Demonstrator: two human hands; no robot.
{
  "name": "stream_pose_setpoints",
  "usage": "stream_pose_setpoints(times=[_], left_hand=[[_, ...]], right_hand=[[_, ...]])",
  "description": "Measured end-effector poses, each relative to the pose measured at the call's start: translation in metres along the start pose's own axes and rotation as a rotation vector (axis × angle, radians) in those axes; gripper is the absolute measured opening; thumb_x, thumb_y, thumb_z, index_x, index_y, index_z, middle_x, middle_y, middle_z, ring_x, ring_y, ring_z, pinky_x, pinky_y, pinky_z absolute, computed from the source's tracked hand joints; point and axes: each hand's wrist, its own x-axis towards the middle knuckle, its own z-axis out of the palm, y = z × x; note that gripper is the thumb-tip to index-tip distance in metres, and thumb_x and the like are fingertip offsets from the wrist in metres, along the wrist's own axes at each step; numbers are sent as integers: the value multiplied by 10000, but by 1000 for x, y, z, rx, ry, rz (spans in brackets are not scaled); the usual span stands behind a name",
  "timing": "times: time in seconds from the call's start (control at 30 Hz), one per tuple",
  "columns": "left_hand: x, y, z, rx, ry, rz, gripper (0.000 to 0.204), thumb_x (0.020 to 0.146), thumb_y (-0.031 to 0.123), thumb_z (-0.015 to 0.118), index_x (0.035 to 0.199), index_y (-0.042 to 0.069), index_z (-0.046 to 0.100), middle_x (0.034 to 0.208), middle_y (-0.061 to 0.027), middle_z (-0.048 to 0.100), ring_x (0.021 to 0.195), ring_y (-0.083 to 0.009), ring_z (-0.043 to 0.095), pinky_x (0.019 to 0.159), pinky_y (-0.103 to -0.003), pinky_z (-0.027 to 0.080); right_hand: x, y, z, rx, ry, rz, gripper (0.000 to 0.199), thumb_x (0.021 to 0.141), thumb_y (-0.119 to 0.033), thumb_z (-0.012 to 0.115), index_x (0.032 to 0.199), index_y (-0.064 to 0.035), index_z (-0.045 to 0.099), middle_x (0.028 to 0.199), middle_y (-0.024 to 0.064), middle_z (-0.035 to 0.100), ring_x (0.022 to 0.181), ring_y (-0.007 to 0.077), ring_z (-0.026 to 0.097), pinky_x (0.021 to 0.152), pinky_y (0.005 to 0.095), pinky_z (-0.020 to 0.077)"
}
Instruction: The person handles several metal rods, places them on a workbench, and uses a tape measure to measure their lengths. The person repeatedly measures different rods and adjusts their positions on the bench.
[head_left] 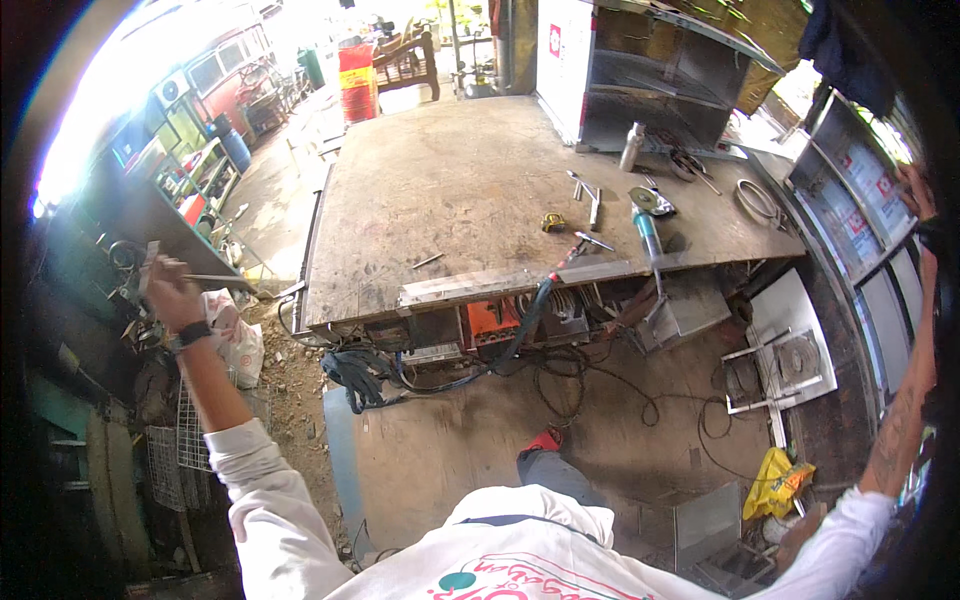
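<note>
Far out on your left, your left hand (pixel 168 290) is raised and closed around a thin metal rod (pixel 205 277), which pokes out level toward the right. A dark watch band sits on that wrist, and your white sleeve runs back down to the lower edge. Just beside the hand hangs a crumpled white plastic bag (pixel 238 335), with a wire mesh basket (pixel 180 450) below it on the dirt.

Moving right, the big brown wooden table (pixel 440 190) fills the middle. On its near edge lies a long flat steel bar (pixel 520 282). A small yellow tape measure (pixel 553 222) sits further in, and a blue-bodied angle grinder (pixel 648 225) rests near the right end, its disc pointing away from you. A silver spray can (pixel 631 147) stands upright behind it, in front of a sheet-metal cabinet (pixel 650 80). Under the table, black cables (pixel 560 375) tangle across the floor, and your red shoe (pixel 545 440) shows just below them.

Further right, a yellow plastic bag (pixel 775 480) lies on the floor. At the far right edge your right hand (pixel 915 190) is stretched up against a stack of grey metal panels (pixel 860 210); I can't tell whether its fingers are open or curled.
</note>
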Motion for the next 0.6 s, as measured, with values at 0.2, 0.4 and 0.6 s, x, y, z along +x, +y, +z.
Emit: stream_pose_setpoints(times=[0.2,0.4,0.6], left_hand=[[37,35,-33,-873,11,-688,338,963,233,674,1195,-6,615,1078,-37,658,1022,-138,615,920,-308,512],[-115,51,44,-663,-541,-864,295,880,72,657,1152,-20,590,1070,-72,661,969,-162,614,863,-294,488],[-266,17,29,-926,-159,-1242,406,961,237,591,1286,-4,622,1281,-123,630,1108,-255,636,982,-357,482]], right_hand=[[62,-19,276,319,-4,453,342,981,-343,642,1255,-144,690,994,-3,685,767,81,624,621,224,515],[3,-27,498,948,-142,551,238,1013,-313,616,1070,-84,649,1024,48,706,855,123,664,738,279,568],[-111,-10,639,1138,-179,824,282,1063,-282,547,1154,-35,647,1173,127,693,1043,188,682,839,352,584]])
